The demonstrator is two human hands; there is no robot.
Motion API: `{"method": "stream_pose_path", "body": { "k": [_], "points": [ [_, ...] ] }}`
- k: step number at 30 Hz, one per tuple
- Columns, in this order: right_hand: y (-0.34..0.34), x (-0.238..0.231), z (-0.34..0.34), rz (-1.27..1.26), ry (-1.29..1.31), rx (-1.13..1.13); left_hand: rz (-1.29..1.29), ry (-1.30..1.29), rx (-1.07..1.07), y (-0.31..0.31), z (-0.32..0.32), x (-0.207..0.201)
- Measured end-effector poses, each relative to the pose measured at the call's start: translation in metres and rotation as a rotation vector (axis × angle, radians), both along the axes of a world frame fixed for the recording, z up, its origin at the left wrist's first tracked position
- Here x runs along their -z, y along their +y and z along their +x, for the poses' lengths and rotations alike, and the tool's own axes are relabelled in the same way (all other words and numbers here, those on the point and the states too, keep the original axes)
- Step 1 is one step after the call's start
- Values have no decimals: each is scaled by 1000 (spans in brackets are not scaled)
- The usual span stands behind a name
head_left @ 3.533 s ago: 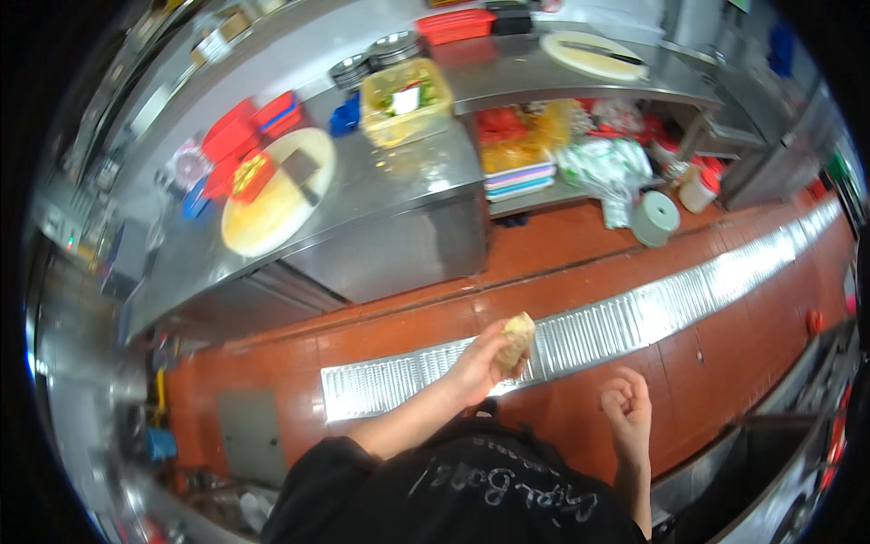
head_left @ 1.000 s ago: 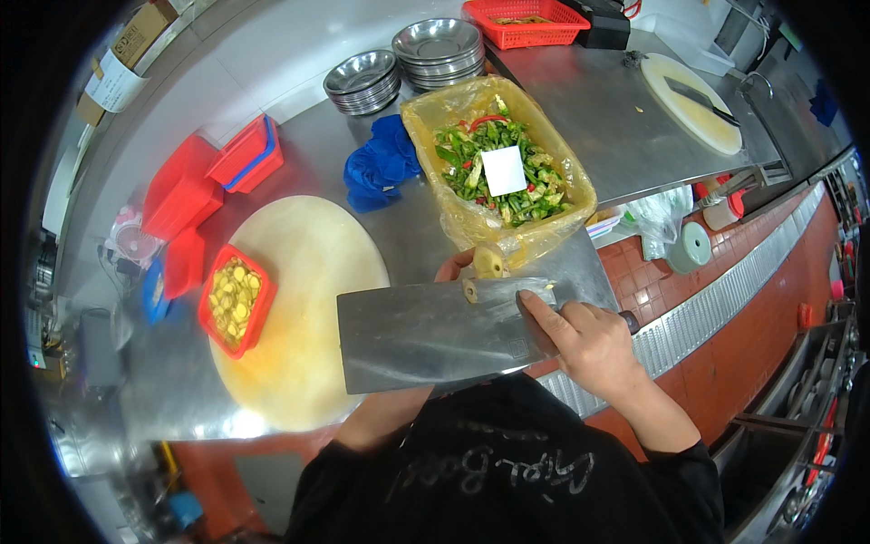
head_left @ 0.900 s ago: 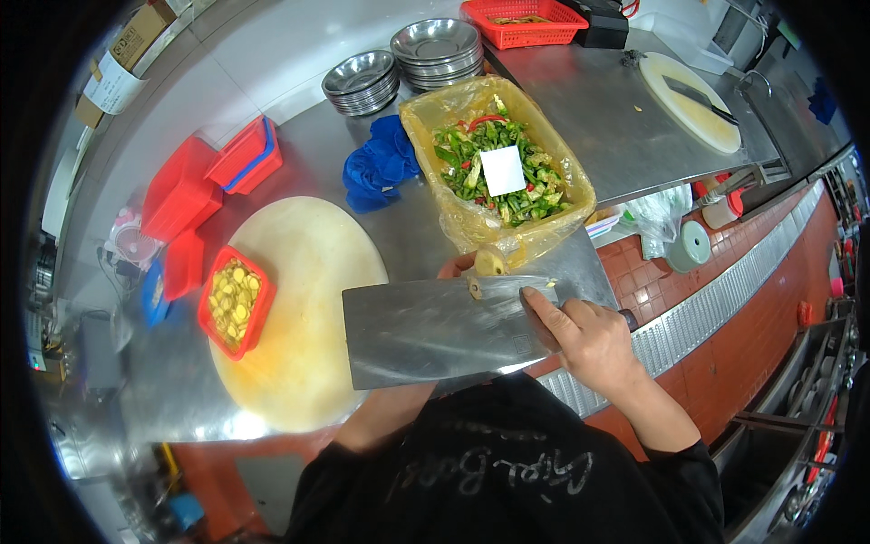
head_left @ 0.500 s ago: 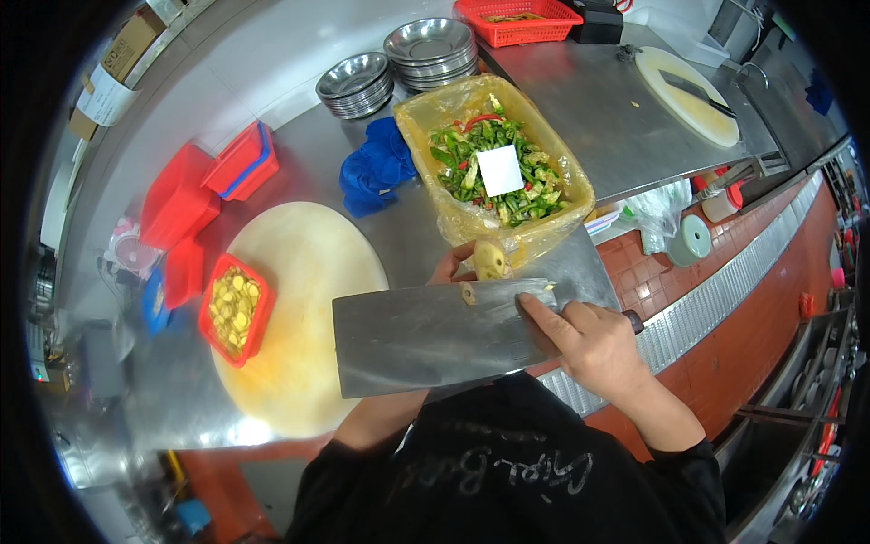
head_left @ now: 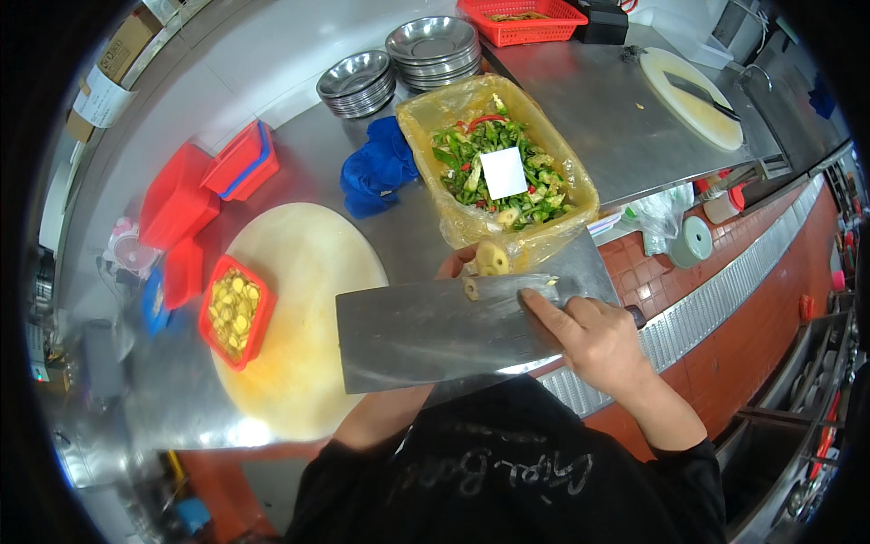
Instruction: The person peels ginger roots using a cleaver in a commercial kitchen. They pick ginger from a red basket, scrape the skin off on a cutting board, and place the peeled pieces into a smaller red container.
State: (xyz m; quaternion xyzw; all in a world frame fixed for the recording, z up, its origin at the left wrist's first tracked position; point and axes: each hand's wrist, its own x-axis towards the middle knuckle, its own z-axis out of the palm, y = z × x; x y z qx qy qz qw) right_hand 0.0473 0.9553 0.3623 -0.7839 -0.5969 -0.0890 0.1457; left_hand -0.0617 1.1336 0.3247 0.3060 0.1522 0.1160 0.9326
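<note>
My right hand grips a wide cleaver by its dark handle, index finger stretched along the blade. The blade lies broad side up, pointing left, with a pale trimmed bit stuck near its far edge. Just beyond that edge, my left hand is closed around a peeled pale-yellow knob of ginger; most of this hand is hidden behind the blade. Both stand at the near end of a yellow, plastic-lined tub of chopped green and red peppers. A white square card rests on the peppers.
To the left, a red basket of yellow slices sits on a round cutting board. Behind are red containers, a blue cloth and stacked metal plates. Another knife lies on a board at far right.
The cleaver and my right hand have shifted very slightly right. A pale round piece now shows at the near end of the peppers in the tub.
</note>
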Motion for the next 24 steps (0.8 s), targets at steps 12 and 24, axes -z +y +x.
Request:
{"method": "stream_pose_path", "body": {
  "k": [12,24],
  "points": [
    [2,6,9,42,-44,-3,22,-157,39,19,-2,61],
    [2,14,32,101,-85,101,188,49,60,9,-1,34]
  ]
}}
